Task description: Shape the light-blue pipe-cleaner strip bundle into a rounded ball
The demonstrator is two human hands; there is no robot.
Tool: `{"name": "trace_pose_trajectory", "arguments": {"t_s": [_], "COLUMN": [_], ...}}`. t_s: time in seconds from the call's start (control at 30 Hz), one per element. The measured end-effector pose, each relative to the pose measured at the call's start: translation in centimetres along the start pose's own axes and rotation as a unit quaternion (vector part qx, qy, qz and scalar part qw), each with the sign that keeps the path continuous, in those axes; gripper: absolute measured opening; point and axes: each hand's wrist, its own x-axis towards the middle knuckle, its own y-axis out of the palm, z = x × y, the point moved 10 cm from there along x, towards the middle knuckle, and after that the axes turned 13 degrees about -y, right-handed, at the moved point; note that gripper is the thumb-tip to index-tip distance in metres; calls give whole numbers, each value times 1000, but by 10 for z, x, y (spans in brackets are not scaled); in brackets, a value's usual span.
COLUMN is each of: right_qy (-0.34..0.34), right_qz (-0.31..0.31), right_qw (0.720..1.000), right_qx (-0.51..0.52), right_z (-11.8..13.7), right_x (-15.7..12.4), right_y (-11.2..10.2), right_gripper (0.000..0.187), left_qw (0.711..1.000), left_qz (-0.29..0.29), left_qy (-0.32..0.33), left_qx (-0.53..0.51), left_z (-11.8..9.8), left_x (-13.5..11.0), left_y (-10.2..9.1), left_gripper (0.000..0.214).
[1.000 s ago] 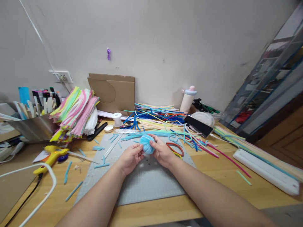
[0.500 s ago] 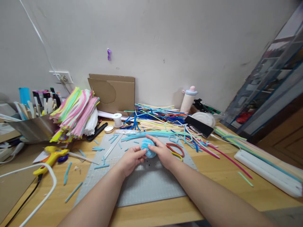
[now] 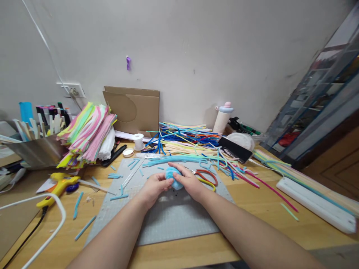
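Observation:
Between both hands is a fluffy light-blue ball [image 3: 174, 181], held above the grey cutting mat [image 3: 179, 220]. My left hand [image 3: 155, 186] pinches its left and lower side between thumb and fingers. My right hand [image 3: 189, 182] grips it from the right, thumb across the front and fingers over the top, so part of the ball is hidden. Just right of that hand lie scissors [image 3: 206, 175] with red and yellow handles. Behind the ball runs a bundle of light-blue pipe cleaners [image 3: 162, 160]. Short cut pieces of blue pipe cleaner [image 3: 119, 197] lie on the mat's left part.
A yellow glue gun [image 3: 56, 186] and its cable lie left, near a bundle of pastel pipe cleaners [image 3: 86, 138] and a metal box of sticks [image 3: 39, 151]. Behind are cardboard [image 3: 134, 110], a white spool [image 3: 138, 142], a bottle [image 3: 223, 117] and a phone [image 3: 235, 150]. A white power strip [image 3: 314, 203] lies right.
Both hands have turned the blue ball slightly and shifted a little left with it. More of the scissors' metal shows beside my right hand. The camera view has shifted slightly.

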Motion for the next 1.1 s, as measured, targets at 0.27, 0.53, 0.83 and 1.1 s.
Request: {"name": "trace_pose_trajectory", "arguments": {"t_s": [0.27,0.53,0.83,1.1], "right_qy": [38,66,60,44], "right_qz": [20,30,4,-4], "right_qw": [995,981,983,993], "right_qx": [89,179,175,106], "right_z": [-9,-5,-8,-9], "right_x": [-3,-8,-4,-3], "right_y": [11,24,17,9], "right_gripper": [46,47,44,44], "left_qw": [998,997,996,997], "left_qz": [6,31,67,39], "left_qy": [56,62,8,-11], "left_qx": [3,-20,-51,-58], "left_z": [-8,-5,-5,0], "left_x": [-1,-2,-1,0], "left_y": [3,11,17,8], "left_gripper": [25,30,35,25]}}
